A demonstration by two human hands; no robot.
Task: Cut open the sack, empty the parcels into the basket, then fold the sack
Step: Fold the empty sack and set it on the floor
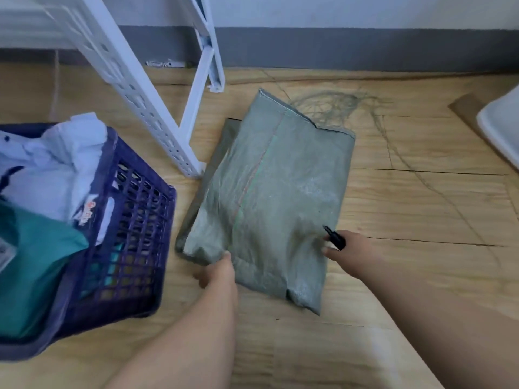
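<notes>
left hand (217,272) pinches the folded sack (266,197); right hand (349,252) grips a cutter (334,238) whose tip could snag the weave mid-fold

We see a cracked wood-grain floor (407,197); a pale wall (365,9) with grey skirting (365,49); white perforated rack legs (134,88) stand upper left.

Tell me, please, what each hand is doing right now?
Left hand: grips the near edge of the sack.
Right hand: holds a small black cutter, resting at the sack's right side.
</notes>
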